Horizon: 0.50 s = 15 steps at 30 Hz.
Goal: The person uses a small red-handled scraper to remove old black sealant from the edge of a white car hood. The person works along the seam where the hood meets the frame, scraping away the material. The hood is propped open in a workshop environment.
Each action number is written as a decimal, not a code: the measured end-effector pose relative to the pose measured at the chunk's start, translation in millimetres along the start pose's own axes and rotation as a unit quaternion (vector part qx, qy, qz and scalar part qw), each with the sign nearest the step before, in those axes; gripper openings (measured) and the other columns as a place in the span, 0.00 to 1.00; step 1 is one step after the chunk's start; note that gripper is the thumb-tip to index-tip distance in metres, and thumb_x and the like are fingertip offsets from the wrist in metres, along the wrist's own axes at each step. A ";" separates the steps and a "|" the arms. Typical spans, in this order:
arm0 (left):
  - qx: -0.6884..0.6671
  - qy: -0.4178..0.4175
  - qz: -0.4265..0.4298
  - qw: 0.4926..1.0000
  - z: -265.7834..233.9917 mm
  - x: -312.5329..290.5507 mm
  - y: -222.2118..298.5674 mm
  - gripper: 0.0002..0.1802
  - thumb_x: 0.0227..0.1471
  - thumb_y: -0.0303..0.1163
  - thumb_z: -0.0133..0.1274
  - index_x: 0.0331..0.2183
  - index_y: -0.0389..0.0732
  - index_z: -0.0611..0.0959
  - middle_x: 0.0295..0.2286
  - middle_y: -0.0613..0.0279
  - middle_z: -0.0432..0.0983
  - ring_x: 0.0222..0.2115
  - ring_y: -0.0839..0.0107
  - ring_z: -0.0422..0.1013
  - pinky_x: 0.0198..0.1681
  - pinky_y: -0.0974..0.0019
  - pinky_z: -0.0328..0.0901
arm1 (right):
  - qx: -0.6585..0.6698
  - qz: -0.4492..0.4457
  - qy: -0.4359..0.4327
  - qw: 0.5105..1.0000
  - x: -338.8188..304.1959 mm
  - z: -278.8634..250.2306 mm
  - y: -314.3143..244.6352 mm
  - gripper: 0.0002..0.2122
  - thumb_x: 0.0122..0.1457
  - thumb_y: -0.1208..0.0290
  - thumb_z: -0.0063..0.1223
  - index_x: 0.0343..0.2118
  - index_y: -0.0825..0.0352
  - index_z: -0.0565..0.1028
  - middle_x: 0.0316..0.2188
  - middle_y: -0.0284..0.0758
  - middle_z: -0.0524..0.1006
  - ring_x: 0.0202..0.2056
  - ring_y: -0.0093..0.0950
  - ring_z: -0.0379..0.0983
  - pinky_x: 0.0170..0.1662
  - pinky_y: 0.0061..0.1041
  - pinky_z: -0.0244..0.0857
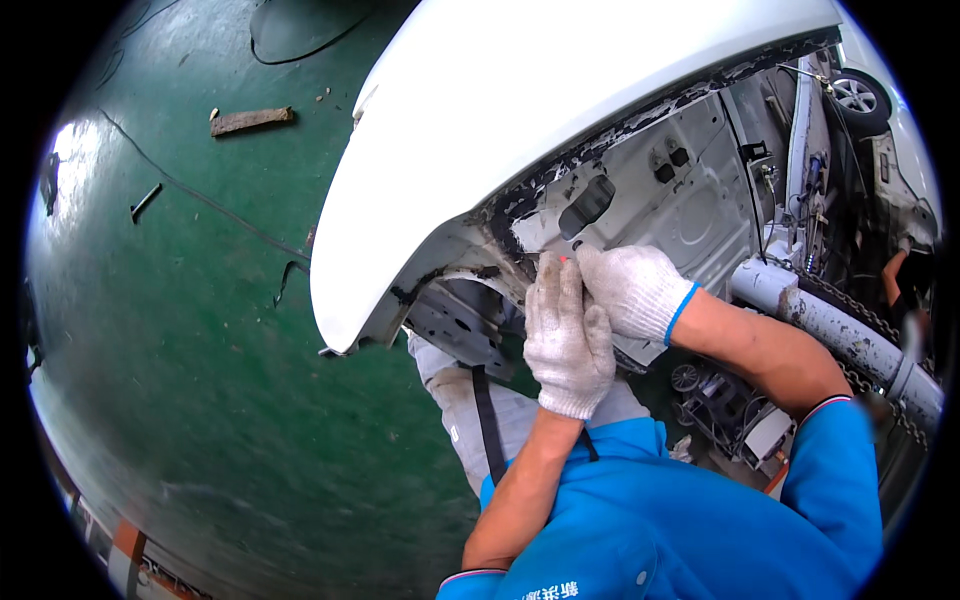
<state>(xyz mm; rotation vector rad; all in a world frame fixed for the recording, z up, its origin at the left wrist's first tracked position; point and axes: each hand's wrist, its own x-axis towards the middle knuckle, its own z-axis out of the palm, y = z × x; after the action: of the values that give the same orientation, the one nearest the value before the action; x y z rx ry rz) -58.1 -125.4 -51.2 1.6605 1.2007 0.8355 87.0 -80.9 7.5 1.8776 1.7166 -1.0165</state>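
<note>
A white car body panel (480, 110) fills the upper middle, its inner sheet metal (700, 215) bare, with cut-outs and dark, flaking sealant along the edge. Both my hands wear off-white knitted gloves and meet in front of this inner metal. My left hand (570, 345) is raised with its fingers stretched out close together, the back toward me. Against its fingertips, my right hand (632, 290) is curled closed. A small red bit (564, 259) shows between the two hands; the rest of whatever the right fingers hold is hidden.
Right of my hands runs a thick grey metal post (820, 315) with a chain (880, 325) beside it. Another car's wheel (858, 95) and a person's arm (893, 272) appear at the far right. On the green floor lie a wood block (252, 121), a dark rod (146, 203) and a cable (200, 192).
</note>
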 end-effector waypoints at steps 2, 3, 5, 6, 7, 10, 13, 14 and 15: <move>0.000 0.001 0.008 1.000 -0.9 1.7 -1.3 0.28 0.66 0.38 0.50 0.61 0.32 0.76 0.61 0.31 0.68 0.61 0.35 0.67 0.64 0.44 0.63 | -0.015 -0.003 -0.019 1.000 0.8 -7.5 -2.0 0.12 0.59 0.66 0.55 0.40 0.70 0.73 0.28 0.50 0.82 0.34 0.51 0.83 0.37 0.48 0.77; 0.000 0.002 0.011 1.000 -1.0 2.2 -1.6 0.28 0.66 0.38 0.50 0.61 0.32 0.76 0.60 0.31 0.69 0.61 0.35 0.67 0.64 0.44 0.63 | -0.004 0.003 -0.011 1.000 0.9 -4.1 -1.1 0.12 0.59 0.66 0.55 0.41 0.70 0.73 0.28 0.50 0.82 0.34 0.51 0.83 0.37 0.48 0.77; 0.001 0.004 0.012 1.000 -1.2 0.7 -1.6 0.28 0.66 0.38 0.51 0.61 0.32 0.76 0.60 0.31 0.69 0.61 0.34 0.68 0.64 0.43 0.63 | 0.018 0.014 0.001 1.000 -1.5 11.0 1.7 0.13 0.60 0.65 0.54 0.41 0.69 0.73 0.28 0.49 0.82 0.34 0.51 0.83 0.36 0.48 0.77; 0.010 0.003 0.018 1.000 -1.7 1.3 -1.5 0.28 0.65 0.38 0.51 0.61 0.32 0.76 0.60 0.32 0.69 0.60 0.34 0.68 0.64 0.43 0.63 | 0.039 0.019 0.010 0.999 -2.4 14.1 1.5 0.13 0.60 0.65 0.54 0.42 0.69 0.72 0.28 0.49 0.82 0.34 0.51 0.83 0.36 0.48 0.77; 0.020 0.001 0.023 1.000 -2.7 2.9 -0.1 0.28 0.65 0.39 0.52 0.60 0.33 0.76 0.60 0.32 0.70 0.60 0.34 0.68 0.64 0.43 0.64 | 0.060 0.025 0.019 0.998 -2.8 16.0 0.6 0.13 0.61 0.64 0.54 0.42 0.69 0.72 0.29 0.49 0.82 0.34 0.51 0.83 0.36 0.48 0.77; 0.023 0.005 0.035 0.999 -7.0 17.4 2.0 0.27 0.65 0.39 0.52 0.60 0.33 0.77 0.59 0.32 0.70 0.59 0.34 0.69 0.63 0.42 0.64 | 0.080 0.033 0.033 0.996 2.4 21.6 3.9 0.14 0.62 0.62 0.53 0.43 0.68 0.72 0.30 0.50 0.82 0.34 0.52 0.82 0.36 0.49 0.76; 0.020 0.006 0.041 0.999 -8.5 19.2 -3.6 0.27 0.66 0.39 0.52 0.60 0.32 0.77 0.59 0.32 0.70 0.59 0.34 0.70 0.63 0.43 0.65 | 0.072 0.015 0.046 0.996 5.7 8.8 1.6 0.14 0.62 0.63 0.54 0.43 0.68 0.72 0.30 0.50 0.82 0.34 0.52 0.82 0.37 0.50 0.76; 0.020 0.007 0.042 0.999 -7.5 18.9 -4.4 0.27 0.66 0.39 0.52 0.60 0.32 0.77 0.59 0.32 0.70 0.59 0.34 0.70 0.62 0.43 0.65 | 0.061 0.013 0.041 0.997 6.5 6.3 0.4 0.14 0.61 0.64 0.54 0.43 0.68 0.72 0.30 0.50 0.82 0.34 0.52 0.82 0.37 0.50 0.76; 0.016 0.016 0.024 0.999 -8.2 19.5 -1.6 0.27 0.67 0.38 0.51 0.60 0.31 0.77 0.59 0.32 0.71 0.59 0.34 0.70 0.62 0.45 0.66 | 0.049 0.011 0.037 0.998 8.8 4.1 -2.0 0.13 0.61 0.64 0.54 0.43 0.68 0.73 0.30 0.50 0.82 0.34 0.52 0.82 0.37 0.49 0.76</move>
<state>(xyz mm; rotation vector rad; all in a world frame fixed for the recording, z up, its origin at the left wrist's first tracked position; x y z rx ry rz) -60.1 -104.3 -49.3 1.7146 1.2058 0.8785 83.9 -77.5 -1.3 2.0147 1.7107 -1.0533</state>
